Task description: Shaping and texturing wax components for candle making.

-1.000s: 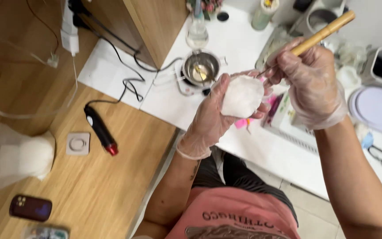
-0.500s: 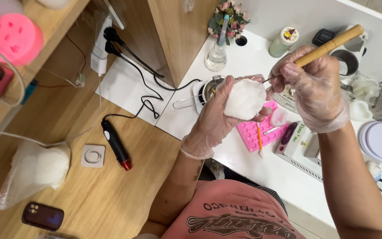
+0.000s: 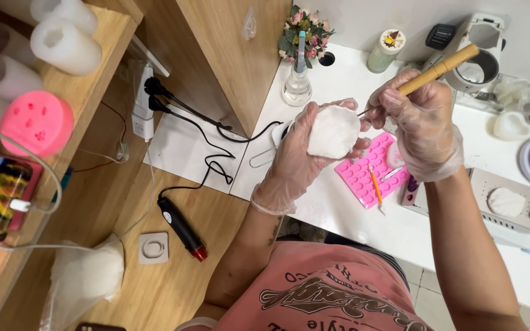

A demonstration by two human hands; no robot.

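Even, bright indoor light fell on my white table (image 3: 351,211), casting only soft shadows and mild glare off my gloved right hand (image 3: 421,125), with the centre sharp and wide-angle bending and slight blur at the edges.

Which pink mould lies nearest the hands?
The flat pink rectangular silicone mould on the white table, just below both hands; the round pink mould sits far off on the wooden shelf.

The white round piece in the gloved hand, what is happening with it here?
A person in thin clear gloves holds a white round piece up in the left hand. The right hand grips a wooden-handled tool, with its thin tip at the piece's edge. Below the hands, a pink studded mat lies on the white table.
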